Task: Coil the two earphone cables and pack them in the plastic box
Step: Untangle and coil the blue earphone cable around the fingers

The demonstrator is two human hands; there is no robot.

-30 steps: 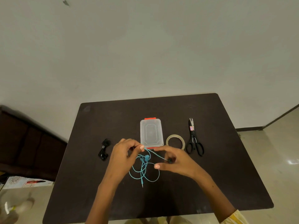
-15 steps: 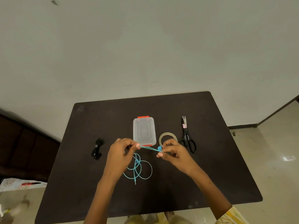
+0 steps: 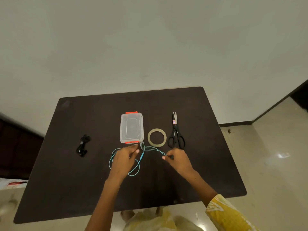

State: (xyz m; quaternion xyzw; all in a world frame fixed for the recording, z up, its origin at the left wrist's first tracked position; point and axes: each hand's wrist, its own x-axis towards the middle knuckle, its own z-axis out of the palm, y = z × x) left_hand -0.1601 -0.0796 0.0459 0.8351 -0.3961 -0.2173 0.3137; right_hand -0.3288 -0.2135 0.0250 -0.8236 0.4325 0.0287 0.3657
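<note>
Stretching teal earphone cable (image 3: 150, 148) between both hands, head view, frame centre: left hand (image 3: 124, 160) fingers pinch one end, right hand (image 3: 179, 160) fingers pinch other, likely straightening it for coiling. Slack loops on tabletop (image 3: 83, 189) under left hand. Black earphone (image 3: 82, 145) bundled, centre left. Plastic box (image 3: 131, 128) lidded, just above hands. Versus 0.5 s ago: hands farther apart, span longer.
</note>
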